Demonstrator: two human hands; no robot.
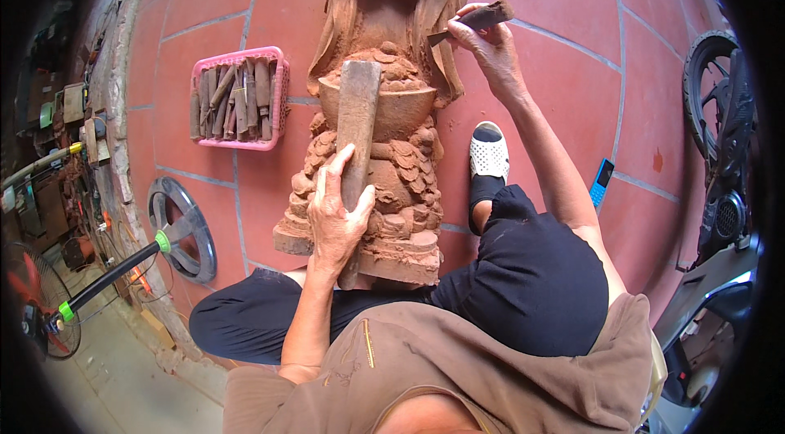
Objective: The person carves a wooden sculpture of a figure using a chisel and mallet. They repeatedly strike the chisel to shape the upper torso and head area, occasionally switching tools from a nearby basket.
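A reddish-brown carved wooden statue point(396, 176) lies on the floor in front of me, its surface dusted with wood crumbs. Along its middle runs a long flat wooden bar point(361, 98). My left hand point(337, 217) is closed around the lower part of this bar, thumb on one side and fingers on the other. Up at the statue's right side, my right hand point(491, 49) grips a carving chisel point(487, 17) with a dark handle. The chisel's thin blade points left toward the carved drapery; whether it touches the wood I cannot tell.
Left of the statue stands a pink basket point(280, 98) full of chisels. A fan with a round base point(181, 229) is nearer on the left. A blue phone point(602, 182) lies on the red tiles at right, near a motorbike wheel point(713, 98). My white shoe point(489, 157) is beside the statue.
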